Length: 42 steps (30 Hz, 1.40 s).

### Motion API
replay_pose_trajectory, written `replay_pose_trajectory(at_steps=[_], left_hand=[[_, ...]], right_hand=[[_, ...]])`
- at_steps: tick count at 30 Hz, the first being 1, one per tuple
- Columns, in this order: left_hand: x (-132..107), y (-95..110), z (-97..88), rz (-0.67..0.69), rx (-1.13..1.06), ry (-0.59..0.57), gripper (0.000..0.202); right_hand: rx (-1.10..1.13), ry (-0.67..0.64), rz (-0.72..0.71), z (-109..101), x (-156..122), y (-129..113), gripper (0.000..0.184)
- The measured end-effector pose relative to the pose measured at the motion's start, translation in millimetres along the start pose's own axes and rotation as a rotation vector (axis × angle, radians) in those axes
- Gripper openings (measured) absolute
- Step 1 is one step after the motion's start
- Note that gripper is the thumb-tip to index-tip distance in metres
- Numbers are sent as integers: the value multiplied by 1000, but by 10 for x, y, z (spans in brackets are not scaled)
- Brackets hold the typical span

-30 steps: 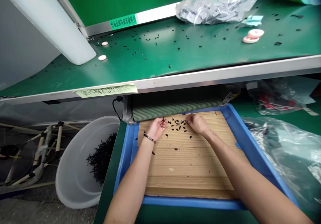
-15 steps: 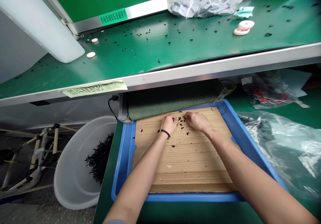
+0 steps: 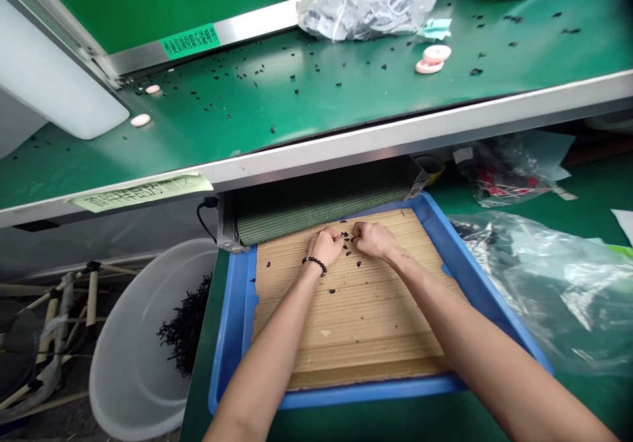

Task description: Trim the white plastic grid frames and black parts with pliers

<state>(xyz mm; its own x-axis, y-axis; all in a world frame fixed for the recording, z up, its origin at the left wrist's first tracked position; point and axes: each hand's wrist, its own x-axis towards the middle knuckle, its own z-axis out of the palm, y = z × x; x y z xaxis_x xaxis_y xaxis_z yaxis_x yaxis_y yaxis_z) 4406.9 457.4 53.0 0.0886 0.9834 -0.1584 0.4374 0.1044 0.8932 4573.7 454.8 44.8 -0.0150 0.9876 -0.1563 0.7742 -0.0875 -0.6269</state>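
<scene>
My left hand (image 3: 325, 247), with a beaded bracelet at the wrist, is closed with curled fingertips low over the cardboard sheet (image 3: 366, 310). Facing it from the right, my right hand (image 3: 372, 239) is closed in a pinch at the sheet's far part. Several small black pieces (image 3: 348, 253) lie scattered between and just below the fingertips. Whatever either hand grips is too small to make out. The cardboard lies inside a blue tray (image 3: 494, 313), and a few more black bits (image 3: 331, 291) are spread over it.
Behind the tray sits a dark ribbed conveyor belt (image 3: 321, 203) under a green shelf (image 3: 346, 112) strewn with black scraps. A white tub (image 3: 126, 356) of black parts stands at left. Clear plastic bags (image 3: 548, 277) lie on the right.
The whole scene has shifted left in view as the camera turned. Both hands remain closed over the same spot, with the right fingertips slightly closer to the left ones.
</scene>
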Motion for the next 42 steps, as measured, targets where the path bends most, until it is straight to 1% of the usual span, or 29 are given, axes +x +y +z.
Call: replay_pose_trajectory(at_steps=[2, 4, 6, 8, 11, 14, 17, 18, 21, 23, 28, 31, 34, 37, 39, 42], left_hand=[[-74, -6, -74, -46, -143, -36, 11], [-160, -18, -168, -88, -313, -93, 11], [-244, -34, -268, -116, -479, -149, 11], [-310, -50, -355, -126, -615, -179, 8], [-361, -72, -425, -120, -757, -201, 9], [-372, -86, -424, -110, -811, -226, 14], [-375, -95, -402, -104, -773, -253, 26], [-375, -96, -396, -103, -743, -259, 26], [-352, -92, -361, -101, -602, -251, 18], [-310, -85, -309, -97, -469, -210, 14], [-182, -77, -111, -21, -92, -7, 4], [-155, -83, -37, 34, 67, 46, 4], [-155, -86, -18, 65, 158, 53, 7], [-142, -90, -38, 75, 186, 63, 4], [-129, -98, -73, 56, 176, 73, 7], [-128, -113, -147, 27, 133, 54, 18]], right_hand=[[153, 4, 14, -9, -38, 43, 11], [337, -20, 24, -23, -90, 95, 10], [532, -75, 24, -43, -153, 144, 10], [711, -143, 10, -69, -220, 177, 11], [926, -221, -16, -100, -310, 200, 16], [1083, -261, -20, -104, -376, 214, 20], [1200, -285, -11, -93, -414, 246, 22], [1235, -290, -7, -91, -422, 261, 21], [1334, -295, -2, -88, -431, 310, 18], [1394, -296, -6, -89, -433, 333, 15], [1505, -311, -27, -99, -456, 318, 11], [1532, -316, -42, -130, -486, 261, 13], [1514, -301, -44, -180, -507, 178, 16], [1449, -257, -26, -212, -487, 91, 18], [1371, -212, -4, -194, -440, 44, 20], [1203, -109, 40, -100, -324, 3, 22]])
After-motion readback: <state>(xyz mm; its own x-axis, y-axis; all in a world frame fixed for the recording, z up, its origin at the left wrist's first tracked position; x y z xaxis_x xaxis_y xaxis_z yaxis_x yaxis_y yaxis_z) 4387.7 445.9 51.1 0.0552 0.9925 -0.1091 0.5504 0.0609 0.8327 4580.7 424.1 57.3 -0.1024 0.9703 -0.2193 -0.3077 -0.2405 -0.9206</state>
